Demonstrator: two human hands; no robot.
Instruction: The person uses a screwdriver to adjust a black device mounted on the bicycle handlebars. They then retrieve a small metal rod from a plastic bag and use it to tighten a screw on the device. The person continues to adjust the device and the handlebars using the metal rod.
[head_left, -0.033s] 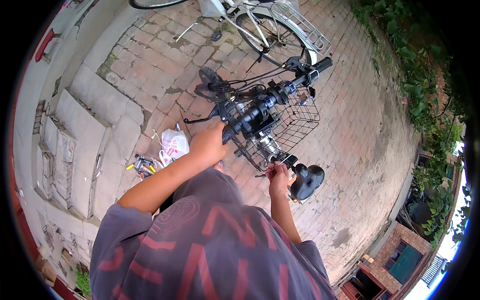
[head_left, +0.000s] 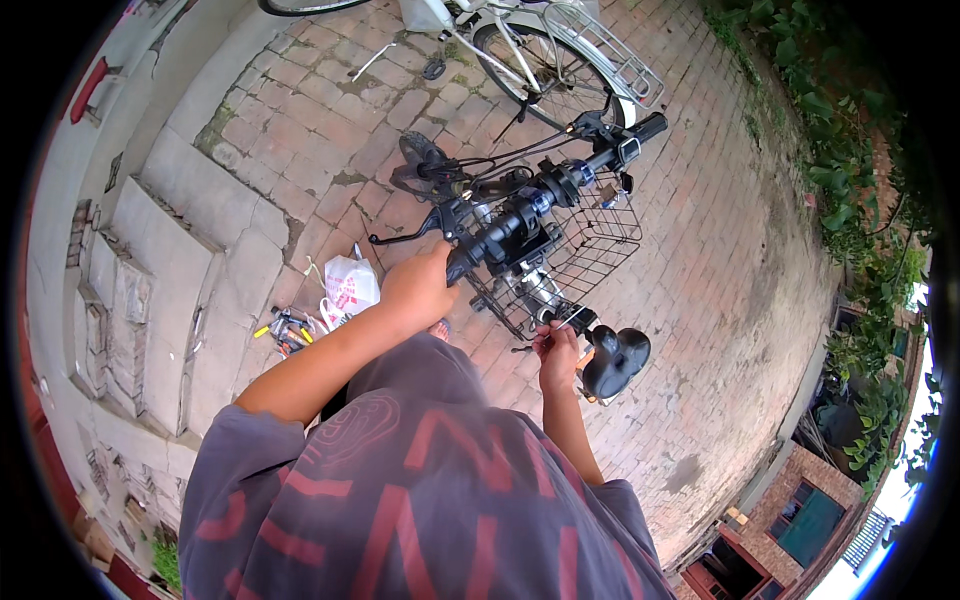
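A small black bike with thick handlebars stands in front of me. My left hand is closed around the left end of the handlebar, just below the black brake lever. My right hand pinches a thin, silvery metal tool, its exact kind too small to tell. The tool lies against the black clamp on the silver tube, close to the black saddle. A black wire basket sits beyond the tube.
A white bicycle with a rear rack stands at the far side. On the brick paving lie a white plastic bag, several hand tools and a loose pedal. Concrete steps are at left, leafy plants at right.
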